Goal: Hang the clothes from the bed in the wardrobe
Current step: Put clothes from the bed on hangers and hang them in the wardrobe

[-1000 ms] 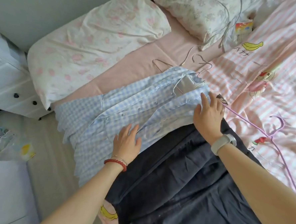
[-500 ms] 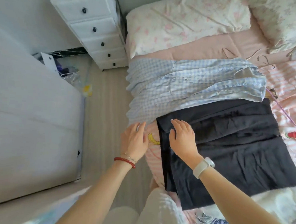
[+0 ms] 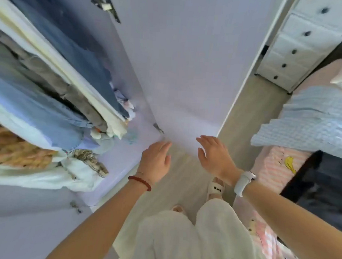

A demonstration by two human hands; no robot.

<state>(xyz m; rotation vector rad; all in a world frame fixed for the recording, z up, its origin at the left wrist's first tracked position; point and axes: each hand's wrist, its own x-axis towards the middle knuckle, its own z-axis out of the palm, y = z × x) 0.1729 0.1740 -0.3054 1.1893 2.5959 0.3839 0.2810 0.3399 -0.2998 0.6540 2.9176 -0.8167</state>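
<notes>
Bare and holding nothing, our left hand (image 3: 155, 161) and right hand (image 3: 214, 156) have left the bed and reach with loose fingers toward the open pale purple wardrobe (image 3: 180, 60). Behind us, the blue checked shirt (image 3: 310, 126) and black cloth (image 3: 326, 189) lie on the pink striped bed (image 3: 272, 165).

Head view, steeply downward, close above floor (image 3: 185, 176) beside wardrobe (image 3: 179, 69).
</notes>
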